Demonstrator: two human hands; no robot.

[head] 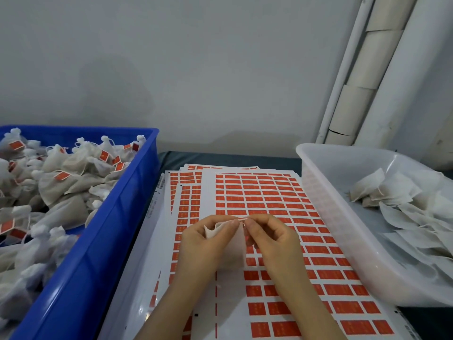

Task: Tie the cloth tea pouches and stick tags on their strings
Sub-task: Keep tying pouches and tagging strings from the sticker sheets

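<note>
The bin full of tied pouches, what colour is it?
Blue bin, seen clearly at left in the head view.

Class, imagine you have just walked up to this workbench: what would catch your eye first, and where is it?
First, the sheets of red sticker tags spread across the middle, where the left hand and right hand pinch a white cloth tea pouch. At left, a blue crate brims with tied, tagged pouches; at right, a clear plastic tub holds flat untied pouches.
</note>
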